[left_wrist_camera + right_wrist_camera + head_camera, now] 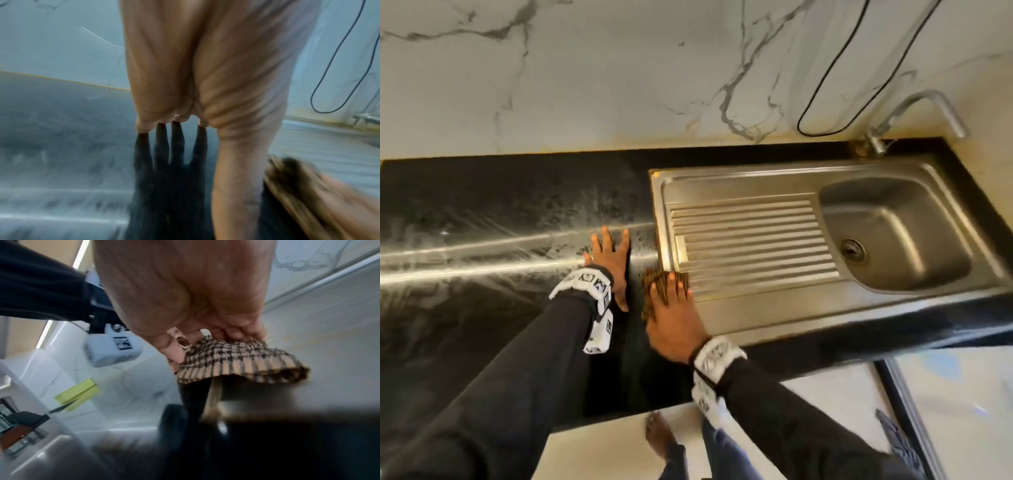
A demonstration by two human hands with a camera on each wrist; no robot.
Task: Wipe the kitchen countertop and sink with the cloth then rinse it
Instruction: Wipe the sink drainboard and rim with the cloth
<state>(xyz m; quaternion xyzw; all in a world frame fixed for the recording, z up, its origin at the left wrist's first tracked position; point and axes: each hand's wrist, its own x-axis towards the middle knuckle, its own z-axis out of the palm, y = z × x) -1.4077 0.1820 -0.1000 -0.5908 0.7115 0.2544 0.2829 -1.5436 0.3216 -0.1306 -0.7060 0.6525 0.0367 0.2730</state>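
A brown checked cloth lies across the left rim of the steel sink, where it meets the black countertop. My right hand presses on the cloth with spread fingers. My left hand rests flat on the wet, streaked countertop just left of the cloth, holding nothing. In the left wrist view the cloth is a blur at the lower right. The sink basin with its drain is off to the right.
A chrome tap stands at the back right corner over the basin. A black cable loops down the marble wall behind the sink. The counter's front edge runs close below my hands, with my bare foot on the white floor.
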